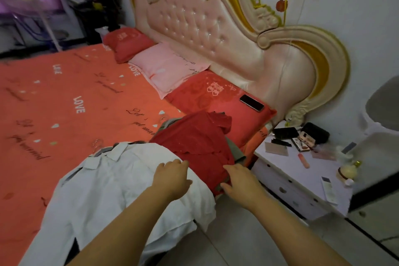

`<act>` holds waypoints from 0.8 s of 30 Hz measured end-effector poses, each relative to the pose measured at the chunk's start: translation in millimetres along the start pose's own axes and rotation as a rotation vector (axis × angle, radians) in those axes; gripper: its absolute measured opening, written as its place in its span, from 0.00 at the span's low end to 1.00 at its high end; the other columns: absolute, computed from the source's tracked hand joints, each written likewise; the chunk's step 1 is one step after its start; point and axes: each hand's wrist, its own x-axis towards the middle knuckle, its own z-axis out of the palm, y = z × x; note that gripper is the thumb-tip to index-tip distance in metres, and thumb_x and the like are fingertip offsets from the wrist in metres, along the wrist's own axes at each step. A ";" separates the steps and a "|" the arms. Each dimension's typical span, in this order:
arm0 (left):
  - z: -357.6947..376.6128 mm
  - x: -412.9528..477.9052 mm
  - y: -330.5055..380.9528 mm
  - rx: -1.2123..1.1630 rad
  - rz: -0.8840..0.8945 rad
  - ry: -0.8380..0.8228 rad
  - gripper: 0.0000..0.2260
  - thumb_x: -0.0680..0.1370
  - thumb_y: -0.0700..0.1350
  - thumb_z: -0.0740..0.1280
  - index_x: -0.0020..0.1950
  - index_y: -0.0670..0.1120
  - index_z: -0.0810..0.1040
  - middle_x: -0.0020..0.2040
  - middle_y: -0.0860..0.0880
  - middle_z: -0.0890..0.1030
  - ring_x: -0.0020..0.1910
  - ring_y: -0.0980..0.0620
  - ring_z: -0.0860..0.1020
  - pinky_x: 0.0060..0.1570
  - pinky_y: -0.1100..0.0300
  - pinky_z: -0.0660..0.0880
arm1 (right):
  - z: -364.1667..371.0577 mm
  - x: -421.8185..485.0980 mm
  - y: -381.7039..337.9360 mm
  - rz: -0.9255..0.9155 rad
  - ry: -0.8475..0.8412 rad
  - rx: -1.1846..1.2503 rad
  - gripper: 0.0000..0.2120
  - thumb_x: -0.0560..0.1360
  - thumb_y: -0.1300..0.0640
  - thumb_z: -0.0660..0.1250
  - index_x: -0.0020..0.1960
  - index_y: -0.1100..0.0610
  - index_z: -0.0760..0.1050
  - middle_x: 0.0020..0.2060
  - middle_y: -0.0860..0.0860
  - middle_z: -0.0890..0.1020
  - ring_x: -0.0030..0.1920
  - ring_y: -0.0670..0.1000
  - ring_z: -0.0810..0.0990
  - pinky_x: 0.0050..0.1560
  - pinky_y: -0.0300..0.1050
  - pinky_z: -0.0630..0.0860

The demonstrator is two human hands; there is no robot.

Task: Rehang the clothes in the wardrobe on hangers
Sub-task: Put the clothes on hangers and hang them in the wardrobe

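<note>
- Head view, clothes: white shirt (121, 190) spread over the near corner of the orange bed sheet (64, 93), collar on a hanger (103, 150); red garment (194, 142) just beyond, lapping the shirt's edge, piled on a grey-green piece (236, 151).
- Left hand (172, 177): palm down, fingers loosely bent, resting on the white shirt right at the red garment's border, holding nothing.
- Right hand (241, 181): at the red garment's near hem, fingers over the cloth, thumb spread below; grip or mere touch impossible to tell.
- Around: phone (251, 103) on a red pillow (205, 97); nightstand (302, 166) at right, strewn with cosmetics.
</note>
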 end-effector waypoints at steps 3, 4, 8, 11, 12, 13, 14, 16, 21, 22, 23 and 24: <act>-3.3 35.1 -2.2 -0.016 -0.056 -0.013 0.22 0.78 0.55 0.61 0.69 0.48 0.66 0.65 0.47 0.72 0.62 0.46 0.72 0.62 0.52 0.65 | -7.3 47.4 9.2 -0.051 -0.031 -0.001 0.27 0.78 0.48 0.61 0.73 0.54 0.60 0.66 0.54 0.69 0.65 0.54 0.68 0.65 0.48 0.67; -4.1 48.3 -4.4 -0.022 -0.070 -0.016 0.22 0.78 0.55 0.61 0.69 0.48 0.66 0.65 0.47 0.72 0.62 0.46 0.72 0.62 0.52 0.65 | -8.8 63.2 12.2 -0.063 -0.040 0.002 0.27 0.78 0.48 0.61 0.73 0.54 0.60 0.66 0.54 0.69 0.65 0.54 0.68 0.65 0.48 0.67; -8.0 106.0 -18.8 -0.073 -0.110 -0.004 0.22 0.78 0.55 0.61 0.69 0.49 0.65 0.64 0.47 0.72 0.62 0.46 0.72 0.61 0.52 0.66 | -15.1 130.9 22.0 -0.095 -0.068 -0.040 0.26 0.78 0.48 0.61 0.73 0.54 0.60 0.66 0.53 0.69 0.66 0.53 0.68 0.66 0.47 0.65; -14.2 150.3 -37.3 -0.108 -0.158 0.002 0.22 0.78 0.55 0.61 0.69 0.49 0.65 0.63 0.47 0.73 0.61 0.45 0.72 0.60 0.52 0.66 | -20.9 184.7 21.1 -0.121 -0.109 -0.080 0.26 0.78 0.48 0.60 0.74 0.54 0.59 0.67 0.53 0.68 0.67 0.53 0.66 0.66 0.45 0.64; -15.8 162.6 -42.9 -0.126 -0.179 -0.004 0.22 0.77 0.55 0.61 0.69 0.48 0.65 0.63 0.46 0.73 0.61 0.45 0.72 0.59 0.51 0.66 | -23.0 201.1 19.0 -0.130 -0.126 -0.094 0.26 0.78 0.47 0.60 0.74 0.54 0.59 0.67 0.53 0.68 0.67 0.53 0.66 0.66 0.45 0.64; -17.3 174.7 -48.6 -0.140 -0.192 -0.002 0.22 0.77 0.55 0.62 0.69 0.48 0.65 0.63 0.46 0.72 0.62 0.44 0.72 0.60 0.51 0.66 | -24.8 217.3 16.8 -0.140 -0.132 -0.105 0.26 0.78 0.47 0.60 0.73 0.53 0.59 0.67 0.53 0.68 0.67 0.53 0.67 0.66 0.45 0.65; -18.8 186.5 -54.4 -0.143 -0.198 -0.002 0.23 0.77 0.55 0.62 0.69 0.48 0.65 0.64 0.46 0.72 0.62 0.44 0.72 0.60 0.51 0.66 | -26.3 233.3 13.8 -0.154 -0.132 -0.118 0.26 0.78 0.47 0.60 0.73 0.53 0.60 0.67 0.53 0.68 0.67 0.54 0.67 0.66 0.45 0.65; -21.3 207.9 -65.2 -0.152 -0.217 -0.004 0.22 0.77 0.55 0.62 0.69 0.48 0.66 0.64 0.46 0.72 0.62 0.44 0.71 0.59 0.51 0.66 | -28.2 263.2 7.1 -0.186 -0.145 -0.135 0.26 0.78 0.47 0.60 0.73 0.54 0.60 0.67 0.53 0.68 0.67 0.54 0.67 0.66 0.47 0.65; -21.5 250.6 -91.1 -0.211 -0.297 -0.001 0.22 0.77 0.54 0.62 0.69 0.48 0.66 0.64 0.46 0.73 0.63 0.45 0.71 0.59 0.52 0.67 | -22.9 331.4 -11.2 -0.266 -0.222 -0.165 0.26 0.78 0.48 0.61 0.73 0.53 0.61 0.67 0.53 0.69 0.67 0.54 0.67 0.67 0.47 0.64; -19.3 259.2 -97.2 -0.221 -0.315 -0.006 0.22 0.77 0.54 0.62 0.69 0.48 0.66 0.64 0.46 0.73 0.63 0.45 0.71 0.59 0.52 0.67 | -20.8 347.0 -15.1 -0.288 -0.237 -0.174 0.26 0.77 0.48 0.61 0.73 0.54 0.61 0.66 0.54 0.69 0.67 0.55 0.67 0.67 0.47 0.65; -17.2 267.7 -103.4 -0.230 -0.334 -0.011 0.22 0.77 0.54 0.62 0.68 0.48 0.66 0.64 0.46 0.73 0.62 0.45 0.71 0.59 0.53 0.67 | -18.7 362.9 -18.5 -0.308 -0.251 -0.179 0.26 0.77 0.48 0.61 0.73 0.54 0.62 0.66 0.54 0.69 0.66 0.55 0.67 0.67 0.48 0.65; -14.7 276.7 -109.9 -0.237 -0.354 -0.013 0.22 0.77 0.54 0.62 0.68 0.47 0.67 0.64 0.46 0.73 0.62 0.45 0.72 0.58 0.53 0.67 | -15.7 379.9 -21.8 -0.330 -0.265 -0.180 0.26 0.77 0.49 0.62 0.72 0.54 0.62 0.66 0.54 0.69 0.66 0.55 0.68 0.66 0.48 0.65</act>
